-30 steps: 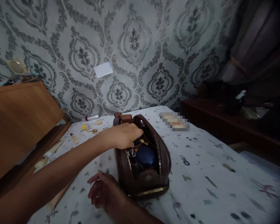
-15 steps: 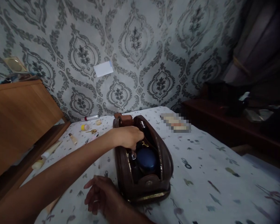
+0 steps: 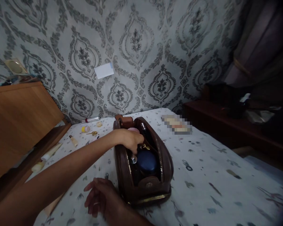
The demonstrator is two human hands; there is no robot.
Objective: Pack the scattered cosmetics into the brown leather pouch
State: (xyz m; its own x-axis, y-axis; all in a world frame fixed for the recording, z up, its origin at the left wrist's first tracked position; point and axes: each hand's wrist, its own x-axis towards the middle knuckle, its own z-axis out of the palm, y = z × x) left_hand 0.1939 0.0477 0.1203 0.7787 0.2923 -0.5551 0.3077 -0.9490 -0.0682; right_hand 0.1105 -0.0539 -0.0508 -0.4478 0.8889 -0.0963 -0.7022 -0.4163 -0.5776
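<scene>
A brown leather toiletry bag (image 3: 153, 188) lies unzipped on the bed, with a dark blue round case (image 3: 146, 161) and small silver-capped bottles (image 3: 133, 159) inside. My left hand (image 3: 128, 140) reaches into the bag's top from the left. Its fingers are curled down among the contents, and what they grip is hidden. A pink object (image 3: 133, 129) shows just behind the knuckles. My right hand (image 3: 100, 196) hovers by the bag's near left side, fingers loosely spread and holding nothing.
Small cosmetics lie on the patterned bedsheet (image 3: 214, 175) at the left: a red-tipped tube (image 3: 91, 119), a yellow jar (image 3: 85, 128), a small bottle (image 3: 73, 140) and cream tubes (image 3: 49, 153). A wooden headboard (image 3: 21, 122) stands at the left, a dark bench (image 3: 231, 125) at the right.
My left hand has shifted slightly lower and to the left inside the bag, and a pink object now shows behind it. My right hand has barely moved.
</scene>
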